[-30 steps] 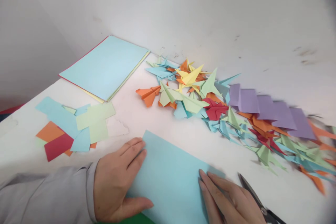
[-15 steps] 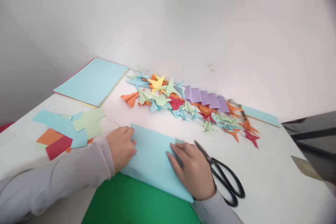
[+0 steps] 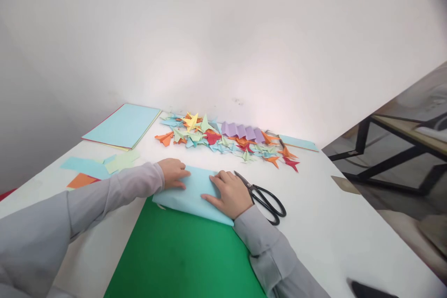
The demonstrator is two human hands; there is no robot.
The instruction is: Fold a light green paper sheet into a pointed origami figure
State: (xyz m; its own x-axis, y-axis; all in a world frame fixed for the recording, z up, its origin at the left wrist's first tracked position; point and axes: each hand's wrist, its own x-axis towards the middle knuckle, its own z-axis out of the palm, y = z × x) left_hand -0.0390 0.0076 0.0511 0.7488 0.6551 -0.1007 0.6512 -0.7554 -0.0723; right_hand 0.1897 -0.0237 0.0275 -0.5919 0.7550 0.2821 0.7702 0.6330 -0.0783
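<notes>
A light blue sheet of paper (image 3: pixel 195 202), folded over with its fold bulging along the near edge, lies across the top of a green sheet (image 3: pixel 185 256). My left hand (image 3: pixel 172 173) holds its left end, fingers bent and thumb lying on the paper. On the right part of it rests my right hand (image 3: pixel 232 194), thumb and fingertips pressing the paper down. Black-handled scissors (image 3: pixel 265 198) lie just beyond my right hand, blades pointing away to the left.
Small folded paper figures (image 3: pixel 213 138) in several colours lie along the wall, with a purple pleated strip (image 3: pixel 242 131) among them. Cut paper pieces (image 3: pixel 85 166) are by my left forearm. A paper stack (image 3: pixel 124 125) sits back left. A black-framed table (image 3: pixel 394 153) stands right.
The view has pulled back and swung right, showing more of the green sheet and the other table. Both hands stay on the blue paper, whose near edge now bulges more.
</notes>
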